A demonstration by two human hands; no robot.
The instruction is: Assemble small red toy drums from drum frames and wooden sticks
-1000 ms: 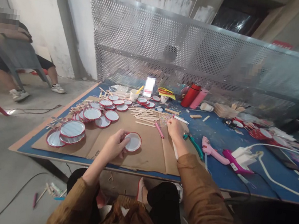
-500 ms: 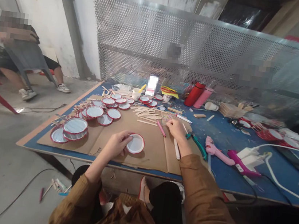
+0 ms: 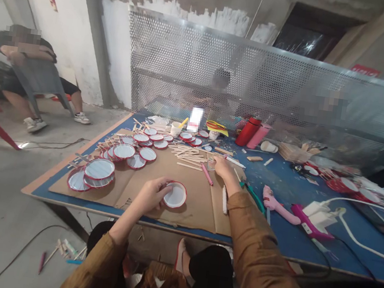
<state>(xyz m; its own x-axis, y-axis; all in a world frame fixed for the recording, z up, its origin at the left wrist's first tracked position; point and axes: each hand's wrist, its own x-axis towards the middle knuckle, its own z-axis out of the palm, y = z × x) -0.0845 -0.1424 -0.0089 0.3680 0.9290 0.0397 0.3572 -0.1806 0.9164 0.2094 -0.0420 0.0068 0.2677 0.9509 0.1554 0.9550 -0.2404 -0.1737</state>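
My left hand grips the left edge of a small white drum with a red rim, just above the cardboard. My right hand reaches farther forward, its fingers drawn together and pointing down at the cardboard beside some thin, tangled strands. What its fingertips hold, if anything, is too small to make out. A pink marker lies just left of that hand, and a white pen-like stick lies under its wrist. Flat wooden sticks are heaped to its left.
Several red-rimmed drums with sticks are piled on the left. To the right lie green-handled pliers, a pink glue gun and a purple power strip with white cables. Bottles and a phone stand before a perforated metal screen.
The camera view has tilted up slightly, so the scene sits lower. My left hand still holds the drum; my right hand stays near the strands with little movement.
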